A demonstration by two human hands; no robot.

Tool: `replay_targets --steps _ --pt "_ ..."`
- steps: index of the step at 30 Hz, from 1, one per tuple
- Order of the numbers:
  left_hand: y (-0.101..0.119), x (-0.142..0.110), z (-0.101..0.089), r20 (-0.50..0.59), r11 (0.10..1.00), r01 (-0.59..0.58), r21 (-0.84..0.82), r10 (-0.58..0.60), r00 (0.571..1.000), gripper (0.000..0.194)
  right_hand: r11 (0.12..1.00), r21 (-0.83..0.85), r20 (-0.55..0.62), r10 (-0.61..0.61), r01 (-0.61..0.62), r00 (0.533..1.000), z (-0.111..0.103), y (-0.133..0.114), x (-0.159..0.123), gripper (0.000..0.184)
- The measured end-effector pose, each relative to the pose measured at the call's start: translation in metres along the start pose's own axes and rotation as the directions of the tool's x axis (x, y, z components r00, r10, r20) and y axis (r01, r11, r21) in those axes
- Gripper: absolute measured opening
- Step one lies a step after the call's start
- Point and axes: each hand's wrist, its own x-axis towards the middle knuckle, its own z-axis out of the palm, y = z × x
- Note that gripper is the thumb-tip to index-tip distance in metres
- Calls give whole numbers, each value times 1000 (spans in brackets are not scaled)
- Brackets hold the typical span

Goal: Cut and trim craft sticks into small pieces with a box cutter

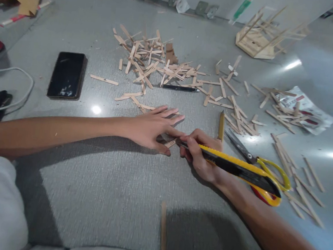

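My right hand is wrapped round a yellow and black utility knife, its tip end pointing left and its handle reaching back over my wrist. The knife's tip meets a small wooden stick piece on the table. Flat on the table, my left hand has its fingers spread, with the thumb and index finger on either side of that stick piece. The left fingertips reach close to the right fingers. Whether the left fingers press on the stick cannot be made out. The blade itself is mostly hidden by my right fingers.
Loose wooden sticks lie heaped beyond my hands, with a black pen among them. Scissors lie beside my right hand. A phone is at left. A wooden stick frame stands at back right. One stick lies near me.
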Motion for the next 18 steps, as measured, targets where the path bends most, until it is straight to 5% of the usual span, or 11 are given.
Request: replay_targets --steps 18 --pt "1 1 0 21 999 21 43 -22 1000 58 999 -11 49 31 -30 998 1 -4 3 38"
